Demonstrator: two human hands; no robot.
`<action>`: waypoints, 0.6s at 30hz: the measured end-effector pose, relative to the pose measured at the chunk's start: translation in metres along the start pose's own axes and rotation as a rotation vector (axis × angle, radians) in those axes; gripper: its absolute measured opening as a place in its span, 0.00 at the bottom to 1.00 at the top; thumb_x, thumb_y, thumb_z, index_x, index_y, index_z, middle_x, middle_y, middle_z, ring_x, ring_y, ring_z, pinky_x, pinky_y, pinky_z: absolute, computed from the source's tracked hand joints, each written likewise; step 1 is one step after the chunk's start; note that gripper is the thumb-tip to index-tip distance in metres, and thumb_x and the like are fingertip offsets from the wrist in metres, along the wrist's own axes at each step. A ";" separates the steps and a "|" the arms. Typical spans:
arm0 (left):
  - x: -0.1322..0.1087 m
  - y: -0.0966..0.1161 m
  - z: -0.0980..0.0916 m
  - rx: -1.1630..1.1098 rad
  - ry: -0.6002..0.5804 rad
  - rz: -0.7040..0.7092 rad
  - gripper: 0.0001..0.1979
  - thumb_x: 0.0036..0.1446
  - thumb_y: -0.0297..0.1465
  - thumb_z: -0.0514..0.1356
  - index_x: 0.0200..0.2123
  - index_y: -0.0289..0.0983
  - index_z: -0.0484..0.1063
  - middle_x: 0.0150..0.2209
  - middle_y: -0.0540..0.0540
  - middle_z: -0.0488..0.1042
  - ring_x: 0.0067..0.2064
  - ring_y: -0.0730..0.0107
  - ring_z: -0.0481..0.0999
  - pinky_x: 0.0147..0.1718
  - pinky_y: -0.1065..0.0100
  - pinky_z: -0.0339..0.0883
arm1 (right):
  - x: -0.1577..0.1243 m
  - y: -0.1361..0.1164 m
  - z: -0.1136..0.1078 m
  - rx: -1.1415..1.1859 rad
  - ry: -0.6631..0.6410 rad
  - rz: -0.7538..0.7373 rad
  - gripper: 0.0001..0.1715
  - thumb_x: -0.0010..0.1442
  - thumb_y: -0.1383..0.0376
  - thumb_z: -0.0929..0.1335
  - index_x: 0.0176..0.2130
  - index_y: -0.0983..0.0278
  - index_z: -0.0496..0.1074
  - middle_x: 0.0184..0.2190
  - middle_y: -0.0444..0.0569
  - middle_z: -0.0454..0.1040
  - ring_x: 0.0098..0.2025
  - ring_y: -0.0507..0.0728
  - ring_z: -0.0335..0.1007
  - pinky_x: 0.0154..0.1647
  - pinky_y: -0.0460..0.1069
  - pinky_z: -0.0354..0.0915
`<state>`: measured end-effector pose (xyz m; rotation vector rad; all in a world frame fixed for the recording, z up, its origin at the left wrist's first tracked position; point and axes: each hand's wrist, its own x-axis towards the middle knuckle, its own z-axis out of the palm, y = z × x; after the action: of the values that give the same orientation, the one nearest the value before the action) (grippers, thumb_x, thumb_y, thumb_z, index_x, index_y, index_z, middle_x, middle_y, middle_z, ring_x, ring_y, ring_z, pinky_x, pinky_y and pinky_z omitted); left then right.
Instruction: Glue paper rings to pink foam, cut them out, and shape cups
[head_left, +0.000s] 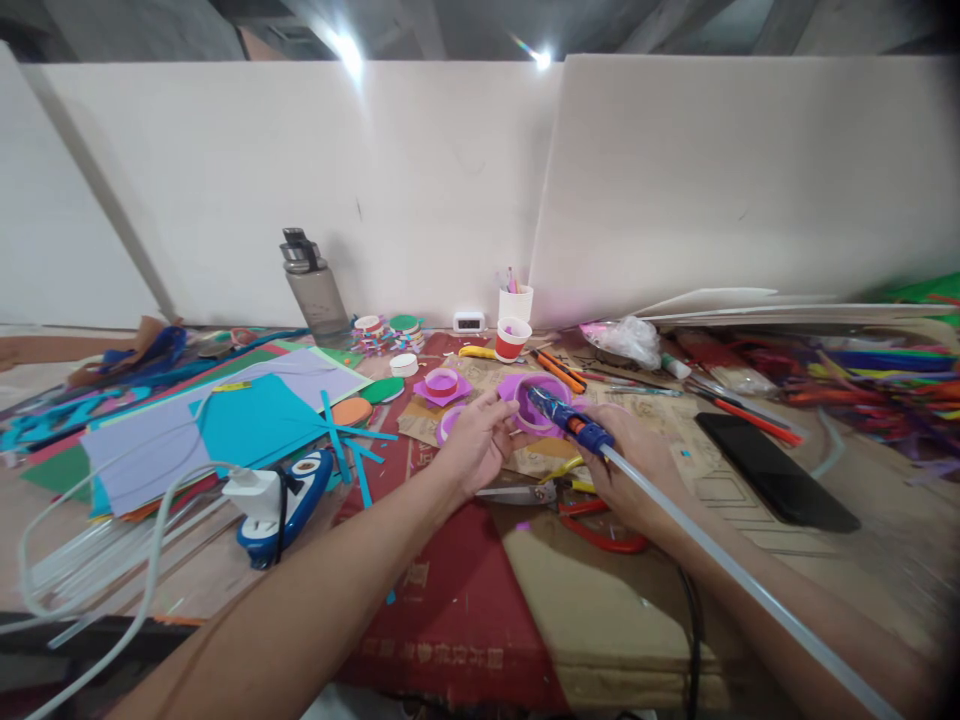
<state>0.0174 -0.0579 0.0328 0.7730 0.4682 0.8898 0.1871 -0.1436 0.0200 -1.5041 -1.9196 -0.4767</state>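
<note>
My left hand [480,440] pinches the left edge of a round purple paper piece [553,384] with a raised rim. My right hand [634,460] is closed around a blue hot glue gun [589,432], its nozzle pointing into the purple piece. A long translucent glue stick [697,540] runs out of the gun's back over my right forearm. Under my hands lie red-handled scissors [611,540]. Just beyond my left hand is another purple paper piece with a red-banded ring [442,382].
A black phone [776,470] lies at right, near orange-handled tools [559,370]. A red-banded paper cup [511,342], pen cup [516,300], small clock [469,321] and bottle [313,290] stand at the back. Coloured paper [259,430] and a blue power strip [289,510] occupy the left.
</note>
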 end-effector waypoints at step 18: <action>0.001 0.001 -0.001 -0.074 0.002 -0.009 0.07 0.50 0.20 0.59 0.33 0.34 0.68 0.25 0.52 0.73 0.25 0.75 0.75 0.41 0.57 0.73 | -0.001 0.005 0.002 -0.035 0.025 -0.033 0.12 0.58 0.69 0.63 0.44 0.63 0.64 0.39 0.52 0.73 0.41 0.59 0.70 0.38 0.51 0.66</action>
<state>0.0171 -0.0568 0.0329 0.7018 0.4380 0.8948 0.1914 -0.1414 0.0173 -1.4831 -1.9287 -0.5436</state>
